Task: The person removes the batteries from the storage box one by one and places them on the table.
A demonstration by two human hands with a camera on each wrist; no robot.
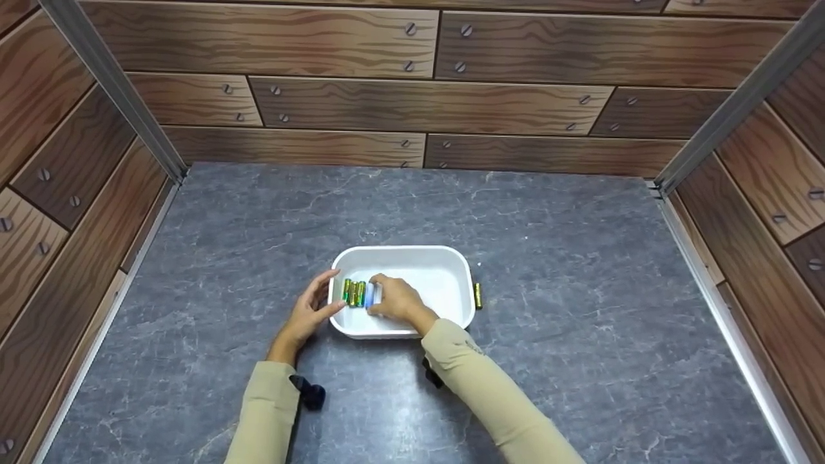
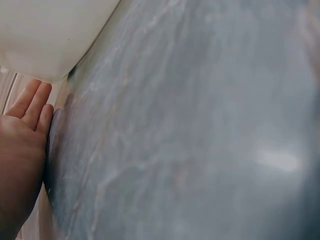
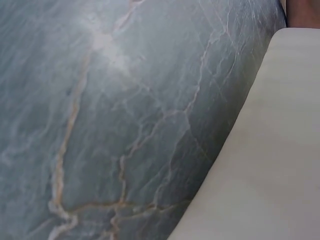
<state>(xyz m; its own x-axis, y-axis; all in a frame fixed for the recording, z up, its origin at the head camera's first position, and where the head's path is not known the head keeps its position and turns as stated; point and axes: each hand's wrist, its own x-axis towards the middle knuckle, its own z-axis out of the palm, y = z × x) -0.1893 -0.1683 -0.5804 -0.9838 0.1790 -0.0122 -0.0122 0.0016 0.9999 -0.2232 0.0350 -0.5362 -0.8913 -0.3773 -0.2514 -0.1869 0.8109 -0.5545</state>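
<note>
A white plastic tub (image 1: 403,256) sits on the grey marbled surface. Inside its left end, several green and gold batteries (image 1: 354,293) lie side by side in a row. My right hand (image 1: 397,298) reaches into the tub and pinches a small blue-and-white object (image 1: 370,295) beside that row, between thumb and fingers; its kind is partly hidden. My left hand (image 1: 310,312) is at the tub's left end, thumb over the rim near the batteries. In the left wrist view, fingers of the left hand (image 2: 22,145) extend straight against the tub's outer wall (image 2: 45,35).
One more gold and green battery (image 1: 477,296) lies outside the tub, close to its right wall. Wood-patterned panels (image 1: 341,103) enclose the marbled surface (image 1: 580,290) at the back and sides. The right wrist view shows mostly that surface and a beige sleeve (image 3: 260,150).
</note>
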